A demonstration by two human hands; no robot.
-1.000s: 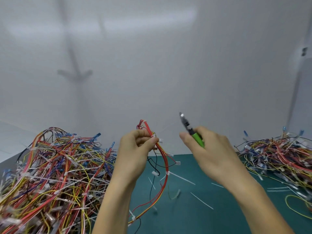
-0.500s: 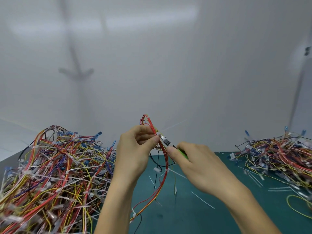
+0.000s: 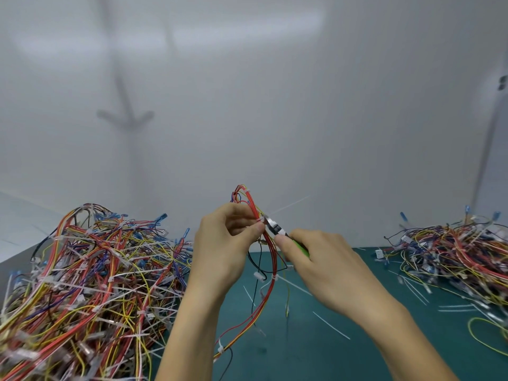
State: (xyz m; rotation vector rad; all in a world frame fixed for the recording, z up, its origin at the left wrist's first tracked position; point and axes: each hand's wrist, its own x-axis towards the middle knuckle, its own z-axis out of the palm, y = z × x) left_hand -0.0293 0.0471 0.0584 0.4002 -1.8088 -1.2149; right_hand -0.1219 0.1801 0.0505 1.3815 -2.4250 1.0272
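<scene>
**Item:** wire harness [image 3: 272,266] of red, yellow and black leads, held up between the hands above the bench [image 3: 302,353].

**Left hand** [image 3: 220,251]: fingers curled round the harness's upper loop, with thumb and forefinger pinching it at a white cable tie.

**Right hand** [image 3: 324,265]: closed round green-handled cutters [image 3: 277,229]. The nose is set at that tie, and the tie tail [image 3: 288,206] sticks up to the right.

**Step, as judged:** trimming the tail.

**Next move, as judged:** squeeze close to the tie head, clear of the leads and the left thumb.

**Surface:** green bench with cut tails [image 3: 331,325] scattered below the right hand.

**Heaps:** a large harness heap [image 3: 82,284] left of the left hand and a smaller heap [image 3: 453,251] right of the right hand.

**Room:** a plain pale wall [image 3: 275,105] behind.
</scene>
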